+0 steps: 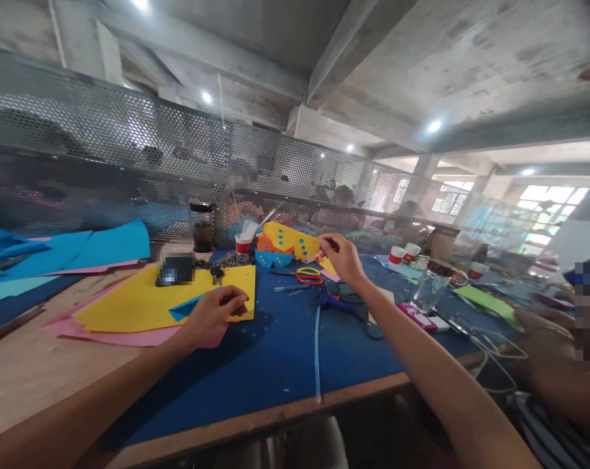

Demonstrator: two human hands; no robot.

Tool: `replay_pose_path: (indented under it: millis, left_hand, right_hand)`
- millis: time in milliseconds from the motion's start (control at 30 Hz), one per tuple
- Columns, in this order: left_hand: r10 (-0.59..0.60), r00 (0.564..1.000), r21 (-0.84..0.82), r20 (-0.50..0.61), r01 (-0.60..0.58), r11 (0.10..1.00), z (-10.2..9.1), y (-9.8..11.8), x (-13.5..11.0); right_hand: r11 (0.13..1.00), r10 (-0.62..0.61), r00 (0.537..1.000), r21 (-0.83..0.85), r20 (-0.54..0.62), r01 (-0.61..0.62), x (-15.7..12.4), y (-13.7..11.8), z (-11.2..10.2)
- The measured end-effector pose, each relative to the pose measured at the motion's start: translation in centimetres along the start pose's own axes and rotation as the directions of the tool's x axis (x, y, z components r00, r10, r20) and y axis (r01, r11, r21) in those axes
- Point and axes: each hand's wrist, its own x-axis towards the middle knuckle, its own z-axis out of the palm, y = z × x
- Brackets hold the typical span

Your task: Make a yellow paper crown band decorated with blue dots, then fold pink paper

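Observation:
My right hand pinches the right end of a yellow paper cutout dotted with small blue squares. Behind and below it are an orange paper cutout and a blue paper cutout with pale dots. My left hand is over the right edge of a yellow paper sheet, its fingers curled together; whatever they hold, if anything, is hidden. A folded blue paper piece lies just left of that hand. Scissors with yellow and red handles rest below the cutouts.
A blue glue gun lies mid-table, its clear glue stick pointing toward me. A glass jar and paper cups stand to the right. A co-worker's arm reaches in there. A perforated metal screen runs behind.

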Motion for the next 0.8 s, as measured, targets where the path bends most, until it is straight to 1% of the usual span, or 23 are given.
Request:
replay_pose_path:
  millis: [200,333,400,433,500,600,700,800]
  left_hand:
    - [-0.009,1.0,-0.02,-0.027,0.008,1.0,-0.4,-0.1,0.0]
    - [-0.036,0.997,-0.058,-0.065,0.033,0.998,-0.7,0.3,-0.2]
    - [-0.059,0.997,-0.098,-0.053,0.054,0.994,-0.6,0.7,-0.5]
    - [-0.074,0.997,-0.135,-0.029,0.07,0.988,-0.5,0.9,-0.6]
    - [-0.117,0.992,-0.259,0.051,0.127,0.958,0.0,1.3,-1.0]
    - [-0.168,0.969,-0.396,0.181,0.228,0.889,0.9,1.7,-1.6]
    - [-0.195,0.936,-0.441,0.294,0.314,0.841,1.6,1.6,-2.1]
    - [-0.201,0.912,-0.436,0.358,0.354,0.827,2.0,1.3,-2.4]
  right_hand:
    - [0.998,-0.027,0.999,0.063,0.029,0.025,-2.0,-1.1,0.8]
    - [0.996,-0.054,0.997,0.076,0.051,0.05,-3.6,-1.2,1.7]
    - [0.995,-0.061,0.996,0.087,0.062,0.056,-4.3,-1.2,2.3]
    - [0.994,-0.063,0.996,0.095,0.067,0.056,-4.6,-1.2,2.6]
    - [0.992,-0.063,0.995,0.113,0.08,0.054,-5.1,-1.3,3.2]
    - [0.989,-0.063,0.993,0.139,0.102,0.048,-5.7,-1.8,4.2]
    - [0.986,-0.074,0.99,0.156,0.122,0.054,-6.3,-2.5,5.1]
    - [0.985,-0.112,0.985,0.149,0.131,0.092,-7.0,-2.8,5.7]
